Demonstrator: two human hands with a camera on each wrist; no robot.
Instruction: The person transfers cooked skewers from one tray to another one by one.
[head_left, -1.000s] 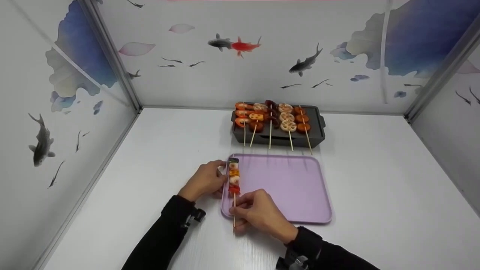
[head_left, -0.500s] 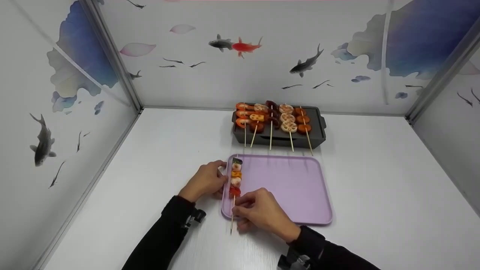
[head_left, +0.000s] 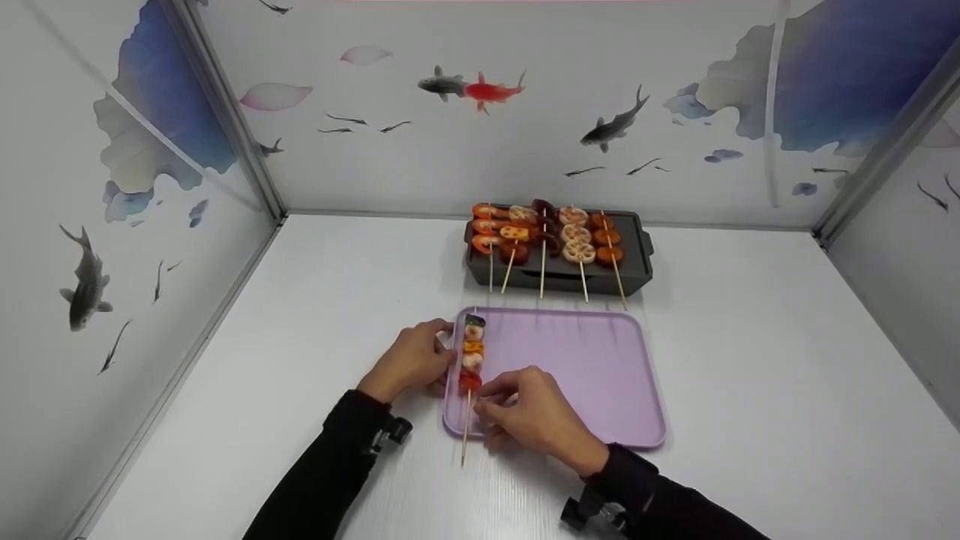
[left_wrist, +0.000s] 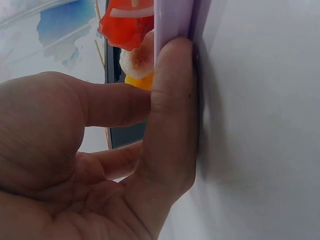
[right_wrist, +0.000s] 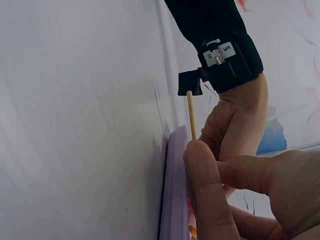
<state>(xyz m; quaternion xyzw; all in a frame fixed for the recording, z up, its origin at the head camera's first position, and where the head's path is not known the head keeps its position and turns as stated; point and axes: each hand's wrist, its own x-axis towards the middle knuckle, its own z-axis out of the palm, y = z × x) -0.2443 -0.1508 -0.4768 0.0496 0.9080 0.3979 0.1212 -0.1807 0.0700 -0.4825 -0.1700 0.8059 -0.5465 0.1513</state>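
Note:
A skewer of toy food (head_left: 472,361), with green, white, yellow and red pieces, lies along the left side of a lilac tray (head_left: 570,375). Its bare stick (head_left: 465,431) runs over the tray's front rim. My left hand (head_left: 411,360) grips the tray's left edge; in the left wrist view its finger (left_wrist: 172,110) lies along the rim. Just right of the stick is my right hand (head_left: 536,412), thumb and fingers loosely bent and fingertips apart from the stick. In the right wrist view the thumb (right_wrist: 205,185) overlaps part of the stick (right_wrist: 192,115).
Behind the tray stands a dark grey grill (head_left: 634,262) bearing several skewers, among them shrimp (head_left: 487,225), lotus root slices (head_left: 577,235) and round brown-orange pieces (head_left: 607,237). Their sticks jut over its front edge. White panels with painted fish enclose the white table (head_left: 750,360).
The skewer has shifted slightly right, its stick end swinging left, and now lies still. My right hand has let go of the stick and drawn a little right. The left hand stays put.

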